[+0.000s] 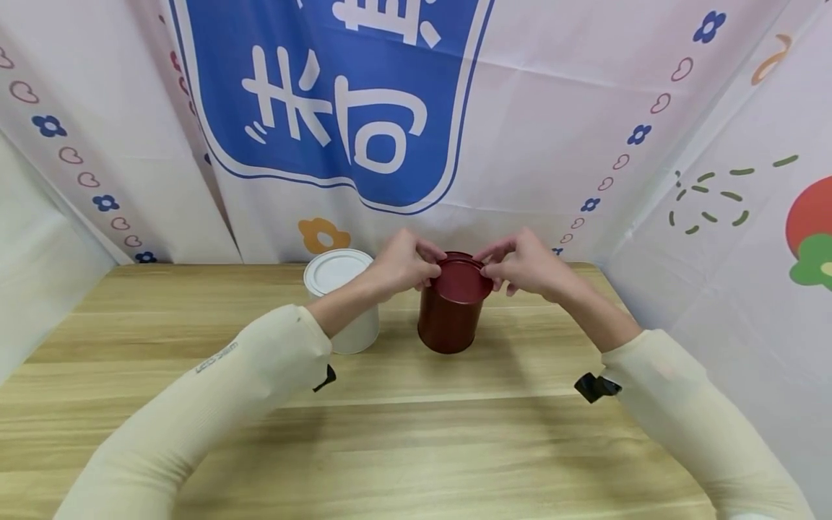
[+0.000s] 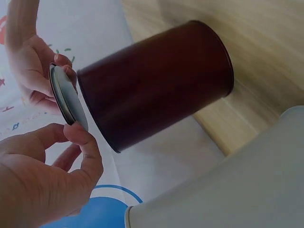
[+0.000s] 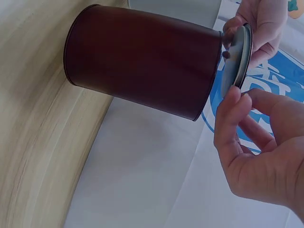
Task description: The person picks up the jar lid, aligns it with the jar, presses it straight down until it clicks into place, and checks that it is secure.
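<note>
A dark red can [image 1: 448, 325] stands upright on the wooden table. Just above its rim is a round lid [image 1: 463, 282], red on top, with a pale metallic underside visible in the left wrist view. A gap separates lid [image 2: 71, 97] and can [image 2: 156, 85] there. My left hand [image 1: 399, 263] pinches the lid's left edge between thumb and fingers. On the opposite edge, my right hand [image 1: 528, 266] pinches it too; the right wrist view shows thumb and finger at the lid's rim [image 3: 241, 61]. The can's inside is hidden.
A white can [image 1: 354, 328] with its lid on stands left of the red one, partly behind my left forearm. Behind the table [image 1: 403, 448] hangs a printed cloth [image 1: 546, 144] with a blue sign, and more cloth [image 1: 728, 289] hangs along the right side.
</note>
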Demonstrator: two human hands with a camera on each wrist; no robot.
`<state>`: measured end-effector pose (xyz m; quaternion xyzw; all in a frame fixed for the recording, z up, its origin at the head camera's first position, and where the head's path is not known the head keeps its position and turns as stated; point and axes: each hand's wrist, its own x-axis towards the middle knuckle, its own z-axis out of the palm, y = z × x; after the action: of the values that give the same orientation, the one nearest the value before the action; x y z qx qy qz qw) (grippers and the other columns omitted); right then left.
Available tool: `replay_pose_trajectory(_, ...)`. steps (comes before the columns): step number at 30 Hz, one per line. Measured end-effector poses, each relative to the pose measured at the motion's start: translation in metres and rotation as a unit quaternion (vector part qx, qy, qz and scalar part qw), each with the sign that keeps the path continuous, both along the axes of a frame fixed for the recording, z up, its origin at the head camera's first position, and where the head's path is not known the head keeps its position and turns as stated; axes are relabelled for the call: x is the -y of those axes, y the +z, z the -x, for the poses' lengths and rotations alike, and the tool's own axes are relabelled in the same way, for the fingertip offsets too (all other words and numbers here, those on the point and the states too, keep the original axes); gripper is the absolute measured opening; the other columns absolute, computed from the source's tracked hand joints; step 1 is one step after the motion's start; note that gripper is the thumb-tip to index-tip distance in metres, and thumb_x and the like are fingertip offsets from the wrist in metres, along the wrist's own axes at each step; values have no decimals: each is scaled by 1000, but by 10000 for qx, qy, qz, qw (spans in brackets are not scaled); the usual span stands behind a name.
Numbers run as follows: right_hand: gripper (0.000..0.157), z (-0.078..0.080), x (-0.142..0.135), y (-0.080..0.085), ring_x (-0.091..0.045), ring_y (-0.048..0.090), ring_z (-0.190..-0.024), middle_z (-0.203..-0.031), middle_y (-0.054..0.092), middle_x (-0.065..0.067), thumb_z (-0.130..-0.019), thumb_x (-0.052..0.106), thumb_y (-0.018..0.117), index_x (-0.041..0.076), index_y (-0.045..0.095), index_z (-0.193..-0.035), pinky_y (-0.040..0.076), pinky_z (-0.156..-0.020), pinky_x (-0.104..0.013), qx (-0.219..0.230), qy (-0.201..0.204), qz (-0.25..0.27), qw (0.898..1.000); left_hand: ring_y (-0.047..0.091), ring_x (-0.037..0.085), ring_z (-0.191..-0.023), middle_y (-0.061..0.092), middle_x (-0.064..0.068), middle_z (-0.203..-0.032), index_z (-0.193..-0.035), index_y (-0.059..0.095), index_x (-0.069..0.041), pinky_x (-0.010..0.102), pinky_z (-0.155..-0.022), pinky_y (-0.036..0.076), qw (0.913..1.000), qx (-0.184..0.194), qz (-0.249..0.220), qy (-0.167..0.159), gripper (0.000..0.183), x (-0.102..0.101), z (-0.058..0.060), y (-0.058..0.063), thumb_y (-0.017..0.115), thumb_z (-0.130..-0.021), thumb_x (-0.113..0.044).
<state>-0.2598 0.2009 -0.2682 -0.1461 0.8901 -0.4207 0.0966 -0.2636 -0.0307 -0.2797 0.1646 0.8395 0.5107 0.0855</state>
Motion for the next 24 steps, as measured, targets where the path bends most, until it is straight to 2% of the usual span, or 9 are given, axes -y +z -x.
replay_pose_trajectory(6, 22, 9, 2, -2, -18, 64, -62, -81, 71, -13, -95, 3, 66, -1, 76, -114, 52, -48, -27, -461, 28, -283, 9985, 58, 13, -57, 71, 14, -81, -113, 74, 10, 22, -52, 53, 9992, -311, 236, -61, 24, -1, 9, 2, 64, -91, 7)
replay_pose_trajectory(11, 22, 17, 3, -6, -18, 66, -61, -79, 71, -11, -94, 2, 67, 0, 78, -113, 50, -49, -27, -740, 5, -478, 9961, 59, 13, -58, 71, 12, -78, -108, 77, 5, 21, -50, 52, 9966, -601, 556, 5, 21, -1, 14, 2, 66, -91, 5)
replay_pose_trajectory(18, 22, 23, 6, -12, -23, 65, -64, -77, 70, -10, -92, 4, 68, 2, 79, -110, 52, -54, -29, -923, -64, -706, 9932, 64, 17, -78, 77, 14, -90, -106, 80, 1, 23, -65, 49, 9867, -1146, 1155, 52, 20, -3, 23, -4, 70, -89, 0)
replay_pose_trajectory(24, 21, 23, 6, -18, -18, 58, -59, -77, 64, -8, -92, 5, 69, 3, 79, -109, 49, -53, -27, -973, -105, -747, 9924, 58, 17, -76, 74, 11, -85, -107, 80, 2, 24, -66, 46, 9837, -1233, 1308, 39, 21, -3, 25, -11, 71, -89, -1)
